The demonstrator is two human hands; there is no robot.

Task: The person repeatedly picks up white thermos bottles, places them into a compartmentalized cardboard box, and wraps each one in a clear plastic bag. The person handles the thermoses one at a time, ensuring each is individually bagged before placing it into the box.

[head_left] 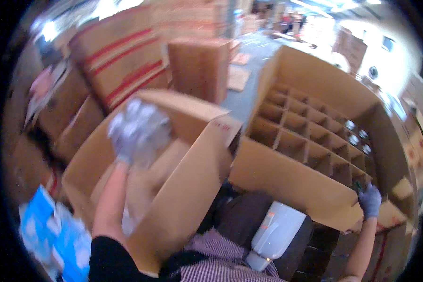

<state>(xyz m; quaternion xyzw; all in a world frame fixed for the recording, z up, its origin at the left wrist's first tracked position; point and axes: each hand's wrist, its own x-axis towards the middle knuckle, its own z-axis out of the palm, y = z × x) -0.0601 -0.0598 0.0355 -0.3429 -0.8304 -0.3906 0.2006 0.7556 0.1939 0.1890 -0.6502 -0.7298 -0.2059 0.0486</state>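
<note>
One plastic bundle (141, 123) in left grip (124, 151) | right grip (370, 201): can't tell | one lap bottle (279, 230)

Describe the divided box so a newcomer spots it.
Past the wearer's lap, find the open left box. The divided box stands right of it, the right hand by its near right corner. Unlike that left box, it has cardboard dividers forming a grid.

- Legible texts, brands, numbers: none.
- Open carton (188, 192), left: small red marking (222, 126) near the upper right corner; blurred, unreadable.
- White bottle (281, 230), lap: small orange-red mark (269, 219) on its side; too small to read.
- Stacked cartons (414, 152), far right: reddish printed marks; indistinct, wording cannot be made out.
</note>
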